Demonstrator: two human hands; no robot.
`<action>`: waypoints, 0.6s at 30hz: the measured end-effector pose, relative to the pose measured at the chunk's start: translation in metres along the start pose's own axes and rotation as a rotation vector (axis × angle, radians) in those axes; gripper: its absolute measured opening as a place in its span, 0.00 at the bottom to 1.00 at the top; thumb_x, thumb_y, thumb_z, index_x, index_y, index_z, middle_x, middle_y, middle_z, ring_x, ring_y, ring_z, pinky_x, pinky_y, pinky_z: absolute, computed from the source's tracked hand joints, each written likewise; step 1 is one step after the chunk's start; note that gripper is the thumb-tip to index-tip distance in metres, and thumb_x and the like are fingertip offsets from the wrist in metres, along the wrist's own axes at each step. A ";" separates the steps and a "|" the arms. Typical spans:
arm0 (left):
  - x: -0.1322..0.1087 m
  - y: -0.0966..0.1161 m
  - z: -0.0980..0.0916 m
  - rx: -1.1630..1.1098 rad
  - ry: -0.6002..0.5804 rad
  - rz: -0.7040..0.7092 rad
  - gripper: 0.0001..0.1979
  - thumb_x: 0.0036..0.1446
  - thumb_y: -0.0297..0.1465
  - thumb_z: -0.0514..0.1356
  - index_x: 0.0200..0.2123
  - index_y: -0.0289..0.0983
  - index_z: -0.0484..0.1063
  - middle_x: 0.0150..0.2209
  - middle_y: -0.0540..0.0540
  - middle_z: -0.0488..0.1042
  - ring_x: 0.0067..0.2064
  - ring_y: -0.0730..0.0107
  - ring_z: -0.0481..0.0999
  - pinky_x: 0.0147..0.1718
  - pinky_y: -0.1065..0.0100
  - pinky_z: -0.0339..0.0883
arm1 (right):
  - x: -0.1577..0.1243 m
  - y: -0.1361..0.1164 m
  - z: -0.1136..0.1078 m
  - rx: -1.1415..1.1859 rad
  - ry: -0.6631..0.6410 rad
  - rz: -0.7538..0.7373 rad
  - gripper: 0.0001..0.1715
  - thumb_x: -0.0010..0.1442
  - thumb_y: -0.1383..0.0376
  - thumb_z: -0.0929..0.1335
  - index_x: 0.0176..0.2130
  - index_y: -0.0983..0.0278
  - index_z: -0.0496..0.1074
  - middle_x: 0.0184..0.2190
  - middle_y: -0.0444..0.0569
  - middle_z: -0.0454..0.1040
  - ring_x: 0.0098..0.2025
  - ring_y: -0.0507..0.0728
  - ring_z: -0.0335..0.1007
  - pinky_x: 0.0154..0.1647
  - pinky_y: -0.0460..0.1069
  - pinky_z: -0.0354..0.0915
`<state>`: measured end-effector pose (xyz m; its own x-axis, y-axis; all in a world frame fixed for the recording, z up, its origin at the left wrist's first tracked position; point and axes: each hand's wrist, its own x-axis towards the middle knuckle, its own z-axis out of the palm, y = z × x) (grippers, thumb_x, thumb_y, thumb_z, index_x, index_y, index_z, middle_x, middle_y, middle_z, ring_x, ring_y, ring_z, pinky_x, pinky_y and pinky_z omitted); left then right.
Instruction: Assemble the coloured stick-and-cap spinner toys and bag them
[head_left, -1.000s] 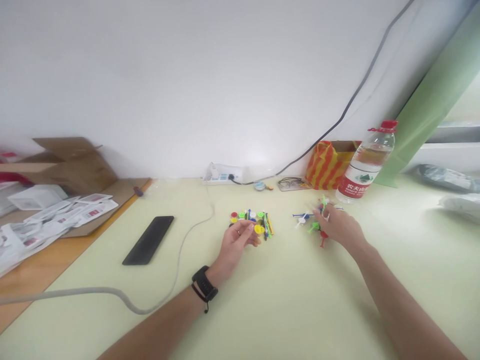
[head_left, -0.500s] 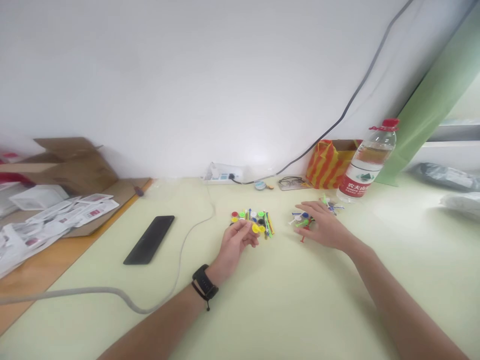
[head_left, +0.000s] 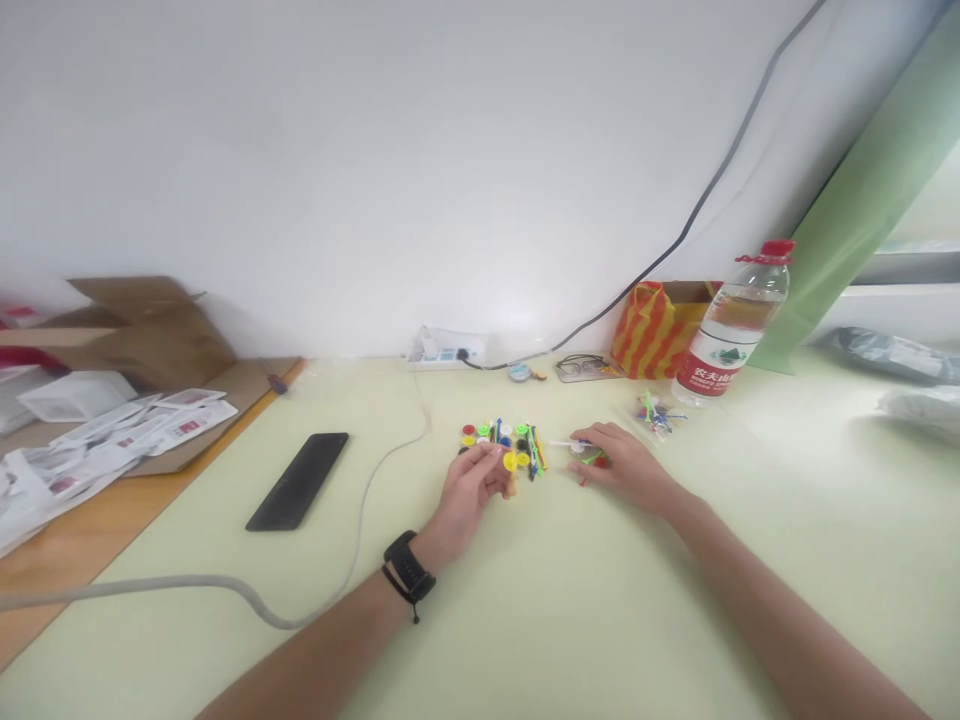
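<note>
A yellow disc [head_left: 511, 461] was pinched by the left hand [head_left: 471, 487]; coloured sticks [head_left: 592, 457] were covered by the right hand [head_left: 626, 466], grip unclear.

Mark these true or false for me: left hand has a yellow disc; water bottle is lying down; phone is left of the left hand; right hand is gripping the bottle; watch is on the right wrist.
1. The left hand holds a yellow disc at its fingertips, beside the pile of coloured pieces. True.
2. The water bottle lies on its side. False: it stands upright, red cap on.
3. The black phone lies on the table, left of the left hand. True.
4. The right hand grips the bottle. False: it rests palm down over a few small sticks, apart from the bottle.
5. The watch is on the right wrist. False: it is on the left wrist.
</note>
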<state>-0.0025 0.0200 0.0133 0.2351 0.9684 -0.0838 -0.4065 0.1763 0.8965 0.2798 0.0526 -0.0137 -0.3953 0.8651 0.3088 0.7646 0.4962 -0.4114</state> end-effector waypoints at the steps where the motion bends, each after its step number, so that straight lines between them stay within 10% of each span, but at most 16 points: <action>1: 0.000 0.000 0.000 -0.001 -0.004 -0.002 0.14 0.57 0.39 0.68 0.37 0.34 0.73 0.30 0.44 0.77 0.27 0.70 0.74 0.30 0.68 0.67 | 0.000 -0.001 -0.002 0.011 -0.005 -0.003 0.24 0.64 0.47 0.69 0.53 0.58 0.72 0.44 0.53 0.77 0.46 0.63 0.73 0.47 0.57 0.68; 11: -0.001 0.002 0.002 -0.050 0.000 -0.037 0.15 0.55 0.40 0.70 0.35 0.34 0.73 0.29 0.44 0.77 0.29 0.68 0.75 0.29 0.68 0.66 | -0.002 0.003 -0.018 0.069 -0.024 0.091 0.22 0.63 0.44 0.68 0.36 0.60 0.74 0.37 0.51 0.77 0.41 0.61 0.73 0.44 0.55 0.67; 18: 0.000 0.003 0.003 -0.060 0.014 -0.064 0.16 0.53 0.40 0.71 0.34 0.35 0.72 0.27 0.46 0.76 0.26 0.69 0.75 0.28 0.68 0.65 | -0.004 0.004 -0.020 0.247 -0.132 0.101 0.35 0.57 0.44 0.73 0.58 0.55 0.71 0.52 0.53 0.73 0.53 0.64 0.71 0.55 0.58 0.67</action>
<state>-0.0012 0.0200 0.0167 0.2503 0.9570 -0.1463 -0.4429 0.2476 0.8617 0.2946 0.0494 0.0007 -0.3991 0.9048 0.1482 0.6626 0.3963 -0.6356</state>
